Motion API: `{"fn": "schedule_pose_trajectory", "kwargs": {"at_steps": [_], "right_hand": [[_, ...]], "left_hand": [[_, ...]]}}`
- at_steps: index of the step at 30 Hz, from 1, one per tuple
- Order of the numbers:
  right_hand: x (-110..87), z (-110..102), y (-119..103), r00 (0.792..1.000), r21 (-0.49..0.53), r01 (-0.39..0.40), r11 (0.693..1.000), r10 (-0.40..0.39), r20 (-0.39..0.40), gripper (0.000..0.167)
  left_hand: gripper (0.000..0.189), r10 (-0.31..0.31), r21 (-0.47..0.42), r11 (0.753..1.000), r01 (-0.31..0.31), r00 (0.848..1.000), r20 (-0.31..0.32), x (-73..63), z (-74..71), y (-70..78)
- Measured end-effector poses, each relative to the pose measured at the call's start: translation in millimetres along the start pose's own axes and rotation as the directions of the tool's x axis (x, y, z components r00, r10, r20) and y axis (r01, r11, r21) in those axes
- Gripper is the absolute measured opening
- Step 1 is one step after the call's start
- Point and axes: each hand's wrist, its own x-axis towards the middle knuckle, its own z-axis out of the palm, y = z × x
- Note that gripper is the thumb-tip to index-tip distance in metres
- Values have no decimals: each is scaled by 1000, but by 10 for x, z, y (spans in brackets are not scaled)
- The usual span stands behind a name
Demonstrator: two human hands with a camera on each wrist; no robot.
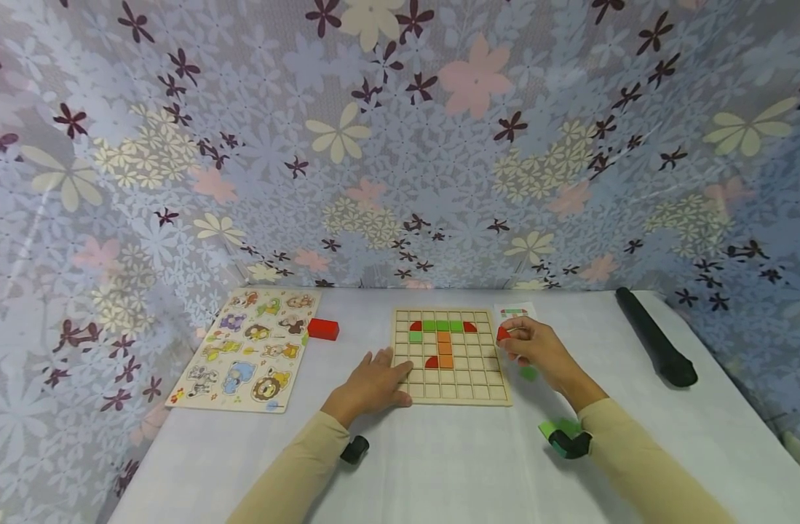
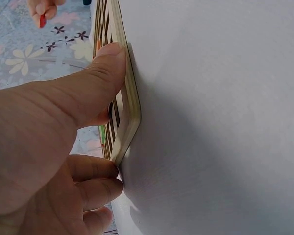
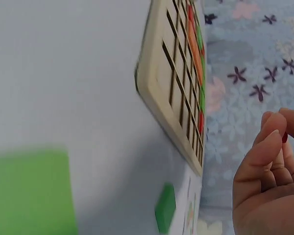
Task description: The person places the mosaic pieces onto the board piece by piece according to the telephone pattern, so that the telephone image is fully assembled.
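A wooden grid board (image 1: 465,397) lies mid-table, with green squares (image 1: 442,326) and red rounded-corner pieces (image 1: 469,327) in an upper row. Orange squares (image 1: 445,349) run down below that row, beside another red piece (image 1: 431,362). My left hand (image 1: 372,384) rests at the board's near left corner, fingers spread. In the left wrist view its thumb (image 2: 110,63) lies over the board's edge (image 2: 131,105). Just off the board's right side, my right hand (image 1: 537,351) pinches a small red piece (image 1: 502,333), mostly hidden by fingertips in the right wrist view.
At left lie an animal picture puzzle board (image 1: 242,349) and a red block (image 1: 324,330). A card with a coloured pattern (image 1: 514,311) sits behind my right hand. Green pieces (image 1: 529,373) lie under my right arm. A long black object (image 1: 655,338) lies far right.
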Motion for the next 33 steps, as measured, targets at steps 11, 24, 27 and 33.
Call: {"fn": "schedule_pose_trajectory", "kwargs": {"at_steps": [11,24,27,33], "right_hand": [[127,449,136,999,-253,34,967,-30,22,32],[184,757,34,994,-528,103,843,-71,81,19],[172,757,26,994,-524,109,845,-80,79,21],[159,676,21,991,-489,135,862,-123,56,22]], "left_hand": [[73,7,7,1000,-7,1000,12,21,78,-12],[73,-2,11,1000,2,1000,9,18,6,-4],[73,-7,5,1000,7,1000,8,12,-6,4],[74,-7,-3,1000,7,1000,6,10,-3,-10]]}}
